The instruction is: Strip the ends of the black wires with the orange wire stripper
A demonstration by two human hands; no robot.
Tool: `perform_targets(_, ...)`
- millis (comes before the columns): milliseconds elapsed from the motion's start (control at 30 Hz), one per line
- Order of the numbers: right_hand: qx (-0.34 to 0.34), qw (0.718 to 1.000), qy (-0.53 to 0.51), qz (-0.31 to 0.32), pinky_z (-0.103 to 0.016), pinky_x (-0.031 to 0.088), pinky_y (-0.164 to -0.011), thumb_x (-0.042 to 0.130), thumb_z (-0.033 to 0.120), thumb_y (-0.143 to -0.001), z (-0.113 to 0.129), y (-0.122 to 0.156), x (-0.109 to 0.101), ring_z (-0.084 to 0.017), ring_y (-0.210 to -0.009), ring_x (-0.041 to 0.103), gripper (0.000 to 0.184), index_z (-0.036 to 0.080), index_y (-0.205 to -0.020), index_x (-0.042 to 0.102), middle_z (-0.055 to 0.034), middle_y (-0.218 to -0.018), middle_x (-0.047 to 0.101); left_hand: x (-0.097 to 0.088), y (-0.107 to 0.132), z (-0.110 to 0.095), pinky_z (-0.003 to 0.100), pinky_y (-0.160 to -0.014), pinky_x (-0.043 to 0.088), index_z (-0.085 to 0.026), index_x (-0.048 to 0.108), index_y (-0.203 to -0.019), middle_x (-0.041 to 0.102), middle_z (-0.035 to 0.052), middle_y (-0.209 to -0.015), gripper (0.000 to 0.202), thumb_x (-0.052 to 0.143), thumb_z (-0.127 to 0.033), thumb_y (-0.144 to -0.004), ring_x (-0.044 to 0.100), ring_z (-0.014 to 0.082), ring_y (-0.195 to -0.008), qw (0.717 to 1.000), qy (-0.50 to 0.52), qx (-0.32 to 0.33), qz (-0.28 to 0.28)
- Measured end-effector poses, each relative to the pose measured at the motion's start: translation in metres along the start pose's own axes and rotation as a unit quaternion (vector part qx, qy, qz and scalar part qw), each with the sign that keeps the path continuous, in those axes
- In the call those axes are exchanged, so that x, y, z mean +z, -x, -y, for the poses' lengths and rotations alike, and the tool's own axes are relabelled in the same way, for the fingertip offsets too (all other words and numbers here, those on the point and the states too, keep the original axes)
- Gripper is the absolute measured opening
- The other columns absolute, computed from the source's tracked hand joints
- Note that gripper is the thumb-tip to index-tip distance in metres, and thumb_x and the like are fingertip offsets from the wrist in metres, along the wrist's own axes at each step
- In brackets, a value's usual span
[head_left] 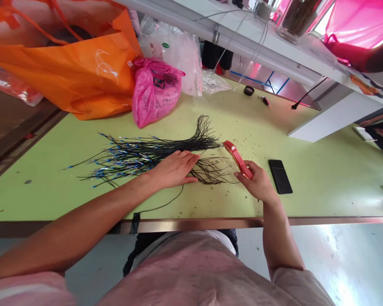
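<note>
A bundle of thin black wires [178, 145] with blue and bare tips at its left end lies across the table. My left hand [177, 168] rests on the near part of the bundle, fingers stretched to the right and thumb apart. In my right hand [258, 182] is a red wire stripper [238, 158], gripped by its handles. Its head points up and left, close to the right ends of the wires; whether a wire sits in its jaws is too small to tell. Loose wire ends fan out between the two hands.
Small dark scraps dot the green table [322, 178]. A black phone [280, 176] lies right of my right hand. An orange bag [83, 72], a pink plastic bag [156, 91] and clear bags [178, 55] stand behind. A black tape roll [249, 90] lies under the white shelf [274, 51].
</note>
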State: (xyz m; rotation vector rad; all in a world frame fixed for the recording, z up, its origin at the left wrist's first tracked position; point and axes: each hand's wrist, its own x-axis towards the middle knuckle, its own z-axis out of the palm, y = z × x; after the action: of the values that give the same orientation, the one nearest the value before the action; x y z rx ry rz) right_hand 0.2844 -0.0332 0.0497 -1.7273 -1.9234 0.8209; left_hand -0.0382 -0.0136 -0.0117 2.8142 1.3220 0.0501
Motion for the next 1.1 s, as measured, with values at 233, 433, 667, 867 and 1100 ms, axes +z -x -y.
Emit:
perform_targets(233,-0.057,0.992,-0.064,0.088,-0.035,0.051,-0.074,0.072,0.043,-0.092,0.015,-0.06,-0.005,-0.021,-0.084,0.065,0.028,0.02,-0.107,0.073,-0.0072,-0.099,0.076,0.014,-0.007,-0.004,0.045,-0.105,0.054,-0.014,0.074,-0.135,0.078,0.0182,-0.128,0.036,0.063,-0.036,-0.107,0.07,0.033,-0.122,0.997,0.06,0.045,-0.014)
perform_targets(433,-0.085,0.978,0.067,0.18,-0.032,0.046,-0.072,0.069,0.032,-0.095,0.057,-0.109,0.031,-0.019,-0.081,0.062,0.011,0.021,-0.091,0.068,-0.0032,-0.09,0.071,0.021,-0.016,-0.014,0.041,-0.085,0.058,-0.015,0.077,-0.119,0.076,0.0155,-0.109,0.033,0.05,-0.006,-0.102,0.075,0.0291,-0.098,0.997,0.036,0.063,-0.005)
perform_targets(667,-0.088,0.991,0.037,0.091,-0.035,0.048,-0.076,0.083,0.053,-0.088,0.07,-0.057,0.042,-0.024,-0.089,0.069,0.044,0.022,-0.113,0.066,-0.0068,-0.103,0.077,0.018,-0.032,-0.015,0.041,-0.086,0.06,-0.016,0.076,-0.125,0.078,0.0178,-0.117,0.035,0.049,-0.014,-0.103,0.077,0.031,-0.099,0.992,0.122,-0.037,0.019)
perform_targets(867,-0.098,0.989,-0.033,0.109,-0.039,0.055,-0.094,0.093,0.031,-0.073,0.031,-0.043,0.076,-0.027,-0.107,0.073,0.059,0.021,-0.124,0.063,-0.0112,-0.124,0.077,0.013,-0.027,-0.002,0.046,-0.108,0.058,-0.018,0.07,-0.141,0.076,0.0158,-0.142,0.042,0.054,-0.029,-0.104,0.072,0.0347,-0.128,0.972,0.233,-0.024,0.009)
perform_targets(1100,-0.079,0.992,-0.045,0.086,-0.039,0.055,-0.095,0.078,0.018,-0.08,0.017,-0.055,0.087,-0.025,-0.104,0.073,0.047,0.021,-0.125,0.063,-0.0085,-0.12,0.078,-0.019,0.009,0.01,0.05,-0.131,0.04,-0.018,0.055,-0.16,0.053,0.0161,-0.171,0.071,0.068,-0.033,-0.092,0.049,0.0349,-0.158,0.977,0.207,0.017,0.041)
